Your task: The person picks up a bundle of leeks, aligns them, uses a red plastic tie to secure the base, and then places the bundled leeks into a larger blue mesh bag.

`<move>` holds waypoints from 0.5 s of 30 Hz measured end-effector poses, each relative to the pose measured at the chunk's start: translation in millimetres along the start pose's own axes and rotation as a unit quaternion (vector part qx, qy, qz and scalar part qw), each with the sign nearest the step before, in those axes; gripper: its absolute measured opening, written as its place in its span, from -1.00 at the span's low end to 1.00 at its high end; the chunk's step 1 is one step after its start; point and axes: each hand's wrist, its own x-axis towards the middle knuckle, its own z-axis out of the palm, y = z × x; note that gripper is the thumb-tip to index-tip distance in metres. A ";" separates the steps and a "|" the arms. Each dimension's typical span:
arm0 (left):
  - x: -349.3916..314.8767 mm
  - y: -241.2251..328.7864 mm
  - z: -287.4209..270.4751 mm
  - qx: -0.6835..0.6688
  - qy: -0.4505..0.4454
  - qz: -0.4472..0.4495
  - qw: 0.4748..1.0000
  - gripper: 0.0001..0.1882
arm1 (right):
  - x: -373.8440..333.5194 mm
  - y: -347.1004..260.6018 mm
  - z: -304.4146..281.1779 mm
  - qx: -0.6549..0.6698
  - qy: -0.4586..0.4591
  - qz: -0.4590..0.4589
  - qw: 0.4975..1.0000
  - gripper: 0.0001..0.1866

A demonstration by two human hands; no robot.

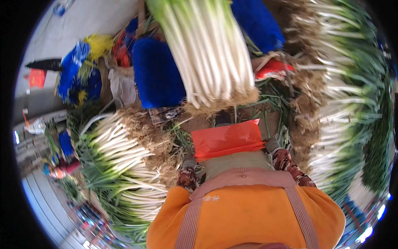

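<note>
A red plastic sheet [227,139] stretches across my lap between my two gloved hands. My left hand [189,162] is closed at its lower left corner, the fingers partly hidden. At its right edge my right hand [272,146] is closed on the plastic. Just beyond the sheet, a thick bundle of long green onions [211,54] lies with its white stalks and brown roots toward me. Its green tops run out of view at the upper edge.
Blue padded blocks [159,72] flank the bundle. Piles of green onions lie at my left [124,166] and right [336,103], roots inward. Loose green leaves [265,110] litter the ground ahead. Another red plastic piece [273,68] lies right of the bundle.
</note>
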 end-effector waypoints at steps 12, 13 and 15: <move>337.1 131.6 -135.9 0.079 0.091 0.162 0.979 -0.79 | 126.5 -246.5 -198.3 -0.156 0.058 -0.050 0.985 -0.67; 356.0 134.6 -134.8 0.063 0.109 0.162 0.979 -0.78 | 137.1 -275.2 -210.3 -0.181 0.061 -0.077 0.979 -0.67; 387.5 186.5 -158.3 0.073 0.116 0.203 0.970 -0.78 | 144.1 -300.6 -224.0 -0.169 0.082 -0.079 0.979 -0.67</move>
